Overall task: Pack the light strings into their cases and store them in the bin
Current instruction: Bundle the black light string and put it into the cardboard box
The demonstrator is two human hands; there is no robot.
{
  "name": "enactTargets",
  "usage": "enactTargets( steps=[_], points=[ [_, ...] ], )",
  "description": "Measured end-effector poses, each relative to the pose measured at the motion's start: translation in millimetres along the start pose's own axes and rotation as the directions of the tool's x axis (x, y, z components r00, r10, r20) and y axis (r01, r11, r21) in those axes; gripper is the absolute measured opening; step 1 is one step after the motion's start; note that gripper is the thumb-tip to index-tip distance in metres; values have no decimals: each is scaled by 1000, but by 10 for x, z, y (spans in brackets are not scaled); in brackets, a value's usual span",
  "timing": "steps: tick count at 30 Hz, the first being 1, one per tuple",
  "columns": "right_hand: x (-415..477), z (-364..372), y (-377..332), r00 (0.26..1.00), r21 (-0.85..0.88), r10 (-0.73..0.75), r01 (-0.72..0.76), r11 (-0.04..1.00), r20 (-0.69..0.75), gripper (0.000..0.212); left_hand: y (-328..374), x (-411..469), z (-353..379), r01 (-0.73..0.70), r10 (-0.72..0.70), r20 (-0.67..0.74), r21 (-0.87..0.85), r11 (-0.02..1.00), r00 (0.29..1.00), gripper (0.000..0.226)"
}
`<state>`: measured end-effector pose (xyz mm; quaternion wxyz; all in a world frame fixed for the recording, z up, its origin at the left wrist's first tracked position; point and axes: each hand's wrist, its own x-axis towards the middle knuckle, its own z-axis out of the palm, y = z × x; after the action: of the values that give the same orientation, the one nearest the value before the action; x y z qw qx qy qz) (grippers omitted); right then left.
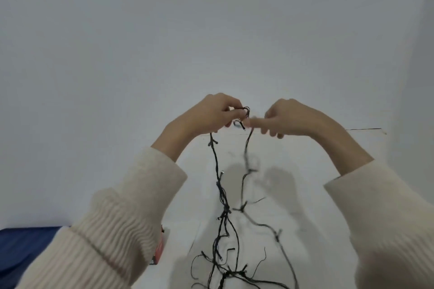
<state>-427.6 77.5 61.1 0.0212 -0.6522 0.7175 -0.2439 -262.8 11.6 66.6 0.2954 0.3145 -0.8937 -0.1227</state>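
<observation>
– Light string (224,209), where is it lying at the moment?
– It is hanging from both raised hands. Its lower part is trailing down into a tangled heap on the white table (305,206), close to the person.
– What are the hands doing?
– The left hand (218,114) is pinching a small coil of the wire in curled fingers. The right hand (285,118) is showing blurred, but it seems to be nipping the strand just beside that coil.
– So how far is the packing getting?
– I am judging it as barely starting. Only a few loops are sitting in the left hand, and most of the wire is dangling loose or lying in knots.
– Is any case or bin showing?
– A red box (160,250) is peeking out beside the left sleeve (112,230), but I cannot tell whether it is a case. No bin is showing, so casing and storing are both waiting to be done.
</observation>
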Motion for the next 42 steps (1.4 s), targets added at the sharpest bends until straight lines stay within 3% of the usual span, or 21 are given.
enactTargets(
  steps=[1, 2, 5, 7, 9, 12, 15, 17, 18, 19, 21, 22, 23, 24, 26, 29, 31, 35, 39, 42],
  points=[
    [13, -12, 17, 999, -24, 7, -8, 1000, -42, 52, -18, -7, -6, 7, -7, 7, 10, 1000, 1000, 20],
    [14, -18, 17, 998, 58, -19, 23, 998, -60, 42, -29, -19, -9, 9, -9, 21, 15, 1000, 1000, 19],
    [10, -15, -31, 971, 481, -185, 92, 872, 149, 50, -21, -38, 20, -15, 15, 32, -17, 1000, 999, 15],
    [16, 0, -33, 946, 587, -242, 73, 806, 215, 32, -45, -63, 42, -25, 20, -46, -117, 993, 999, 10],
    [40, -30, -17, 977, 613, -156, 35, 790, 145, 18, -143, -121, 56, 8, -32, -87, -263, 965, 996, 12],
    [69, -79, 53, 998, 639, -65, 55, 767, -8, 19, -390, -256, 183, 109, -94, 58, -368, 923, 994, 9],
    [131, -85, 124, 967, 834, 105, 143, 533, -233, 22, -653, -380, 369, 206, -137, 290, -224, 952, 947, 10],
    [165, -88, 158, 924, 894, 228, 200, 401, -308, 24, -763, -450, 442, 275, -217, 351, -126, 953, 911, 15],
    [173, -77, 185, 908, 874, 246, 208, 438, -339, 24, -795, -462, 441, 293, -249, 288, -122, 948, 925, 18],
    [178, -62, 217, 904, 812, 230, 182, 555, -359, 24, -797, -461, 418, 287, -265, 169, -126, 950, 949, 20],
    [165, -16, 262, 945, 415, 112, 28, 909, -309, 14, -705, -433, 336, 238, -247, -85, -95, 966, 965, 25],
    [135, 20, 241, 973, 191, 52, -8, 982, -223, 17, -630, -401, 294, 214, -223, -141, -75, 974, 965, 27],
    [111, 51, 205, 992, 80, 0, 10, 997, -128, 32, -540, -360, 257, 185, -192, -144, -61, 981, 971, 28],
    [79, 75, 140, 998, 125, -53, 58, 990, -43, 49, -447, -320, 229, 156, -161, -117, -55, 986, 980, 28],
    [8, 108, -38, 978, 379, -179, 128, 916, 103, 65, -260, -277, 193, 86, -90, -46, -74, 994, 995, 26],
    [19, 148, -101, 925, 462, -279, 135, 877, 260, 43, -151, -248, 152, 36, -41, -53, -90, 995, 998, 18],
    [38, 131, -49, 932, 525, -262, 97, 846, 250, 26, -164, -269, 121, 74, -85, -47, -203, 976, 995, 16],
    [30, 63, 18, 957, 509, -201, 70, 858, 207, 22, -216, -339, 136, 124, -78, 110, -512, 850, 991, 17],
    [1, 0, 113, 972, 545, -179, 69, 836, 150, 19, -330, -367, 107, 151, -182, 21, -656, 740, 983, 17],
    [-10, -12, 188, 981, 598, -151, 50, 800, 119, 18, -427, -387, 89, 190, -315, -66, -677, 711, 947, 18]
  ],
)
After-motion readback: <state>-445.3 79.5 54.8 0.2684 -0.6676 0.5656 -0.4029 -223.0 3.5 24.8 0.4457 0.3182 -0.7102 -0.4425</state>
